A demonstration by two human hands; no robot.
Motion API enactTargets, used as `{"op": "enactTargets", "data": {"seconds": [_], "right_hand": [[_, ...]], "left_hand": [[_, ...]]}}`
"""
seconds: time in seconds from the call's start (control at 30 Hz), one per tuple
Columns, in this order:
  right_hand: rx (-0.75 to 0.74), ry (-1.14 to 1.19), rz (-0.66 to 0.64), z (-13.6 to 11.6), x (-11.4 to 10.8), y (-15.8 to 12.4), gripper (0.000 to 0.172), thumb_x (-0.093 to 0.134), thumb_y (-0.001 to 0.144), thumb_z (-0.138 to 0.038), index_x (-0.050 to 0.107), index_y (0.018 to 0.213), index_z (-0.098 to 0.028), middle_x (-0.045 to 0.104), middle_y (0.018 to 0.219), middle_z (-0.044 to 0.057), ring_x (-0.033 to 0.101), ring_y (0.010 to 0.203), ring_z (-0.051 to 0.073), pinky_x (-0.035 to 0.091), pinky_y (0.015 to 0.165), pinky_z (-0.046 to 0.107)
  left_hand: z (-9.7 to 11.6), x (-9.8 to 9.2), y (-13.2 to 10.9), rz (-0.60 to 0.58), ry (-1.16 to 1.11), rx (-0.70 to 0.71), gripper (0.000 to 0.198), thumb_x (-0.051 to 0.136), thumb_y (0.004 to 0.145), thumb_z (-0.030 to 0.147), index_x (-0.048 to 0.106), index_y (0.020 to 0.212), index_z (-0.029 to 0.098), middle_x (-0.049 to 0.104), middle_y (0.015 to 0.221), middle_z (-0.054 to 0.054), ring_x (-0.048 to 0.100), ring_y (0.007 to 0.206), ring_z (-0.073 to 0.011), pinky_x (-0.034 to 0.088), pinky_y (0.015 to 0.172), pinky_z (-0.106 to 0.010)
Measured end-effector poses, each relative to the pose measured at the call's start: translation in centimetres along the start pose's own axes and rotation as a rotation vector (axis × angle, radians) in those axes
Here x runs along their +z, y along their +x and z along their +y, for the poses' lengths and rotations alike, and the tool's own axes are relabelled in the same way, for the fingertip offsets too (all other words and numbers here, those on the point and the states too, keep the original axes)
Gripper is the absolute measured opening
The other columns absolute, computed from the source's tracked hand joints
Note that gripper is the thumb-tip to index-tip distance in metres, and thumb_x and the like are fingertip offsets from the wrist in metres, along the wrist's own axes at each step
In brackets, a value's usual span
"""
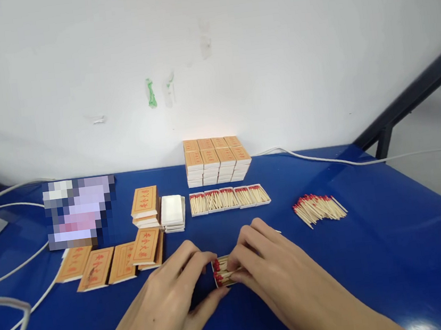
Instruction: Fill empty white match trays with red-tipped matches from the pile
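A small white matchbox tray (213, 273) lies on the blue table in front of me, with red-headed matches (220, 277) inside. My left hand (170, 294) steadies it, fingers and thumb closed at its left end. Over the right part of the tray, my right hand (271, 266) has thumb and fingertips pinched together among the matches; its fingers cover the match ends. Beyond my hands, several matchbox trays full of matches (228, 199) stand in a row. A loose pile of matches (320, 209) lies to the right.
Orange matchboxes (218, 157) are stacked against the white wall (293, 70). On the left are empty white trays (172, 211), stacked matchbox sleeves (144, 201), and more sleeves (96, 268) lying flat. White cables (41, 307) cross the left side, near a blurred-out object (85, 208).
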State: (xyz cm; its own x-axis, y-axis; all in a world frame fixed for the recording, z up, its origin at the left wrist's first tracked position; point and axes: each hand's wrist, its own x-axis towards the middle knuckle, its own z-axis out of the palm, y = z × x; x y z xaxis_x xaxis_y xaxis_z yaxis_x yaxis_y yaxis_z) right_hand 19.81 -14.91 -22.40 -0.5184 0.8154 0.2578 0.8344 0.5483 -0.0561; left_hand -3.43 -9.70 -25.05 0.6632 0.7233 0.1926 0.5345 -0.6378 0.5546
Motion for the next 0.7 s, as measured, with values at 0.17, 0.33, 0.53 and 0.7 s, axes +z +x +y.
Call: {"op": "enactTargets", "data": {"seconds": [0.17,0.33,0.53,0.7], "right_hand": [[0.004,0.072,-0.007,0.49,-0.81,0.02,0.015,0.072,0.103,-0.014,0.079,0.104,-0.026,0.074,0.095,0.005,0.062,0.093,0.025,0.053,0.085,0.042],[0.033,0.159,0.015,-0.10,-0.83,0.49,0.017,0.069,0.107,-0.010,0.077,0.100,-0.024,0.075,0.099,0.003,0.063,0.097,0.022,0.052,0.087,0.039],[0.024,0.223,0.026,-0.16,-0.60,0.55,0.018,0.072,0.105,-0.006,0.074,0.096,-0.021,0.074,0.099,0.001,0.063,0.095,0.019,0.052,0.091,0.037],[0.051,0.242,0.050,-0.46,-0.81,0.83,0.020,0.068,0.109,-0.008,0.076,0.096,-0.022,0.074,0.097,0.001,0.065,0.094,0.018,0.054,0.091,0.035]], "left_hand": [[0.00,-0.11,0.03,-0.017,-0.017,-0.008,0.017,0.071,0.111,0.035,0.063,0.126,0.034,0.069,0.110,0.007,0.076,0.083,-0.0113,0.058,0.072,-0.028],[-0.01,-0.23,-0.01,-0.068,-0.054,-0.018,0.015,0.069,0.112,0.036,0.063,0.127,0.035,0.067,0.109,0.006,0.074,0.082,-0.0111,0.057,0.073,-0.028],[0.14,-0.59,0.13,-0.081,-0.108,-0.024,0.009,0.068,0.113,0.036,0.064,0.120,0.035,0.066,0.105,0.008,0.071,0.079,-0.0101,0.056,0.073,-0.026],[0.01,-0.51,-0.08,-0.104,-0.096,-0.039,0.010,0.067,0.114,0.037,0.063,0.123,0.035,0.066,0.106,0.007,0.070,0.079,-0.0099,0.055,0.073,-0.027]]}}
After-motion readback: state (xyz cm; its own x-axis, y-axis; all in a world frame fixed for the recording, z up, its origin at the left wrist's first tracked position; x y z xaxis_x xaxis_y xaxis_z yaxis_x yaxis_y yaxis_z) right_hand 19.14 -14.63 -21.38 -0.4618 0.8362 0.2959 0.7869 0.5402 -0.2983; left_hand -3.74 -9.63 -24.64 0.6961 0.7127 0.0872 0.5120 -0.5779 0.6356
